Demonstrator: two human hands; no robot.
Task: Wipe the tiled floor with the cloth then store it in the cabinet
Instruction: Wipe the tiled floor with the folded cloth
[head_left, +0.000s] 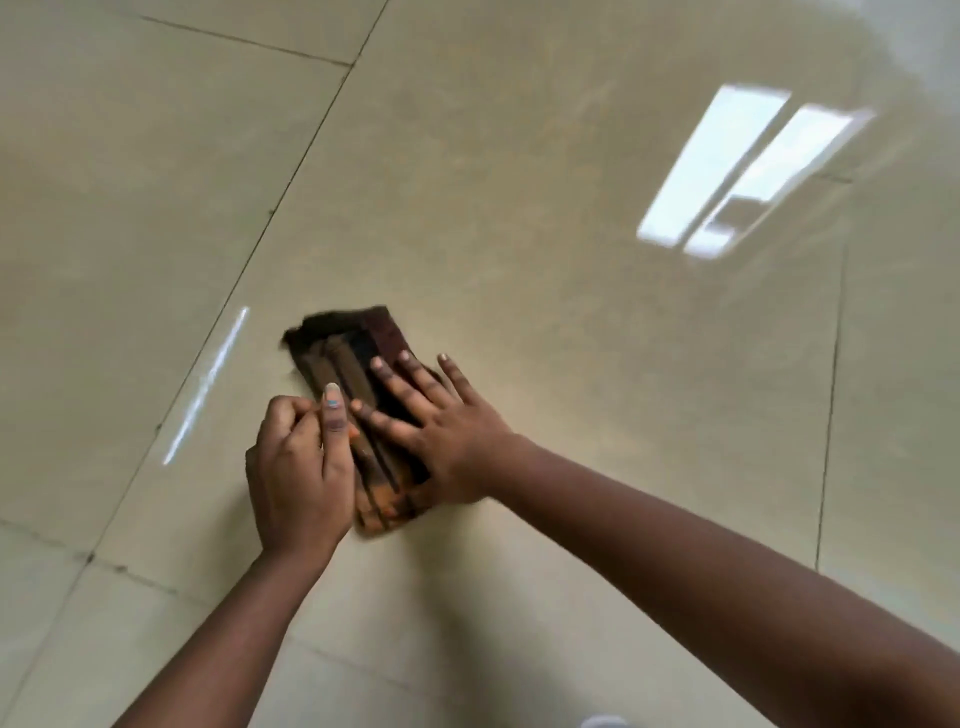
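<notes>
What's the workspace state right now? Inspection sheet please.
Surface: glossy beige tiled floor, dark grout lines, window reflection.
Job's things: brown striped cloth lying folded on the floor; cabinet not in view.
Clutter: nothing seen.
Grippers: right hand flat on the cloth, fingers spread; left hand at the cloth's left edge, fingers curled, one straight; grip unclear.
Cables: nothing seen.
Surroundings: only floor visible.

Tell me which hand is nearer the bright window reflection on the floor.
Right. The right hand lies flat on the cloth, on the side toward the window reflection. The left hand holds the cloth's opposite edge, farther from the reflection.
</notes>
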